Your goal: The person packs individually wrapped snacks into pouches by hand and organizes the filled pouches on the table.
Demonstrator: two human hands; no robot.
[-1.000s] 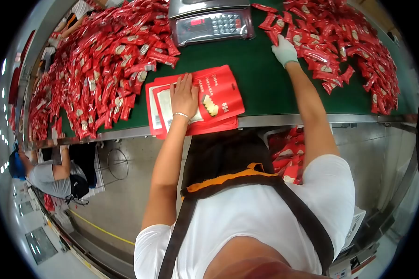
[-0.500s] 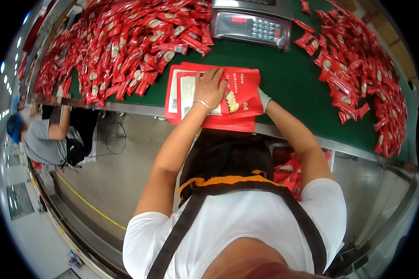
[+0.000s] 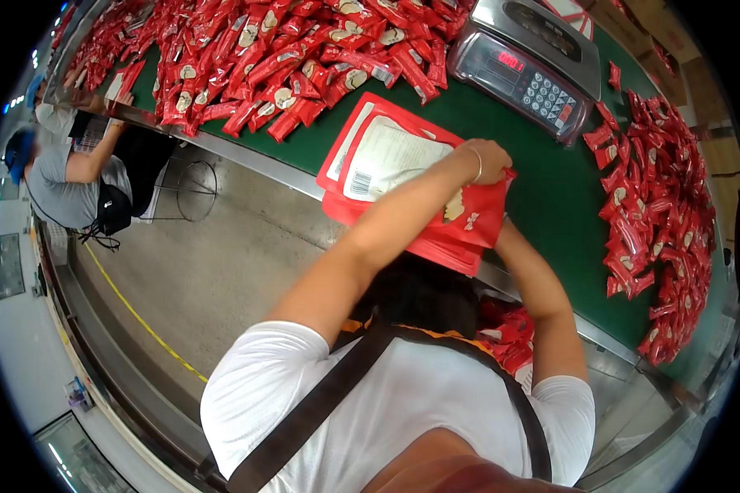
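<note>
Left hand: ours, fingers pinched on the top pouch at its two-o'clock edge; moved off its flat press, so both hands, we judge, now serve one pouch. Right hand: behind the pouch, grip we cannot tell. Stack: beneath. Scale: one o'clock. Packets: piles at eleven and three.

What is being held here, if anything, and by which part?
A red pouch, by its far right corner, in the left hand; the right hand is hidden, so its grip cannot be told.
</note>
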